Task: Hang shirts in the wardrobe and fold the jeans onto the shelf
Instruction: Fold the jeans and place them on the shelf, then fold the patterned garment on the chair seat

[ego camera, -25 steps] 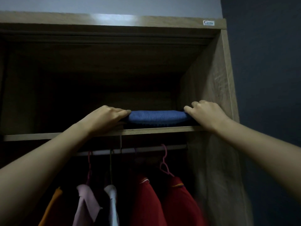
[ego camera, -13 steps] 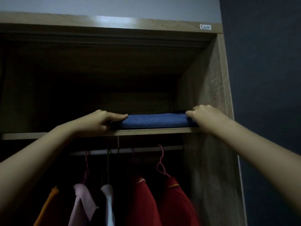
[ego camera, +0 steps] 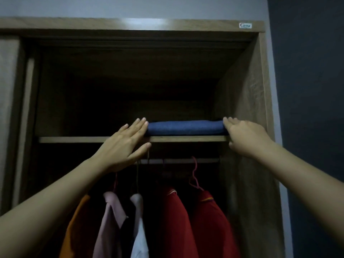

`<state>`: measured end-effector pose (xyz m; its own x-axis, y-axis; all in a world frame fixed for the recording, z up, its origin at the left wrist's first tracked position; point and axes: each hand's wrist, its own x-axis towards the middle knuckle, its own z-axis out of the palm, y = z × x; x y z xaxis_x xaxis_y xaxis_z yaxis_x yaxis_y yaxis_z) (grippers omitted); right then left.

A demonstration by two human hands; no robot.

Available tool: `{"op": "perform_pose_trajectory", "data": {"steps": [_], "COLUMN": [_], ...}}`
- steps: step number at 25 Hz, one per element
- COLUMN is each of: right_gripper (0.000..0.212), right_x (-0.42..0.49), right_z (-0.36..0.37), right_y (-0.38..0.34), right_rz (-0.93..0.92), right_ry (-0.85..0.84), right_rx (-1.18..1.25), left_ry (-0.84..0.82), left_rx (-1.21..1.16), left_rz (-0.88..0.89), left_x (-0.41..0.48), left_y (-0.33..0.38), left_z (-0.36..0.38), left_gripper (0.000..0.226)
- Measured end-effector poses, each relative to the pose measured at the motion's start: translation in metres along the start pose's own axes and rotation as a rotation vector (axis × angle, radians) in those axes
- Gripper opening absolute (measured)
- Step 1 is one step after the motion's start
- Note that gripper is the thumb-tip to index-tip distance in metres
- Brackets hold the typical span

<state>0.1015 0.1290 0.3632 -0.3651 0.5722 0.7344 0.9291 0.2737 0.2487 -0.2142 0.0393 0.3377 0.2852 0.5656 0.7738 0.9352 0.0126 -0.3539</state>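
I see the folded jeans (ego camera: 186, 127) lying flat on the shelf (ego camera: 74, 139), at its right end, close against the side wall of the wardrobe (ego camera: 242, 90). The blue bundle sits just behind the shelf's front edge.

My left grip (ego camera: 121, 148) is spread: its fingers (ego camera: 138, 125) are straight, with the tips touching the left end of the jeans, and the thumb reaches out below the shelf's front edge. It pinches nothing.

My right grip (ego camera: 245, 138) is also spread and loose. Its straight fingers lie against the right end of the jeans, between the cloth and the wardrobe wall. I cannot tell how firmly they press. Both forearms reach up from the bottom corners of the view.

Under the shelf runs a rail (ego camera: 178, 161). From it hang, left to right, an orange shirt (ego camera: 74, 229), a pink shirt (ego camera: 109, 220), a white shirt (ego camera: 138, 229) and two red shirts (ego camera: 175, 220), side by side and touching. A pink hanger hook (ego camera: 194, 174) shows above the right-hand red one.

A small brand sticker (ego camera: 245, 25) sits on the wardrobe's top board; its lettering is too blurred to read. A dark wall (ego camera: 307, 90) stands to the right of the wardrobe.
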Motion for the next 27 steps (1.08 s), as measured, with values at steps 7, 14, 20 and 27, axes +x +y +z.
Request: {"op": "perform_pose_trajectory", "data": {"steps": [7, 14, 20, 27], "right_gripper": [0.056, 0.071, 0.086, 0.097], "right_x": [-0.125, -0.291, -0.451, -0.661], "right_z": [0.057, 0.097, 0.103, 0.149], "right_y": [-0.150, -0.372, -0.513, -0.580], "right_rz": [-0.190, -0.621, -0.996, -1.456], "right_ry": [0.380, -0.162, -0.545, -0.937], "right_rx": [0.581, 0.743, 0.765, 0.645], "left_ry": [-0.011, -0.482, -0.901, -1.149], "left_rx": [-0.032, 0.081, -0.070, -0.228], "left_rz": [-0.112, -0.367, -0.742, -0.957], "left_x": [-0.164, -0.449, -0.700, -0.896], "left_y": [0.032, 0.028, 0.076, 0.197], "left_z": [0.006, -0.023, -0.058, -0.095], "left_gripper": [0.067, 0.060, 0.060, 0.063]}}
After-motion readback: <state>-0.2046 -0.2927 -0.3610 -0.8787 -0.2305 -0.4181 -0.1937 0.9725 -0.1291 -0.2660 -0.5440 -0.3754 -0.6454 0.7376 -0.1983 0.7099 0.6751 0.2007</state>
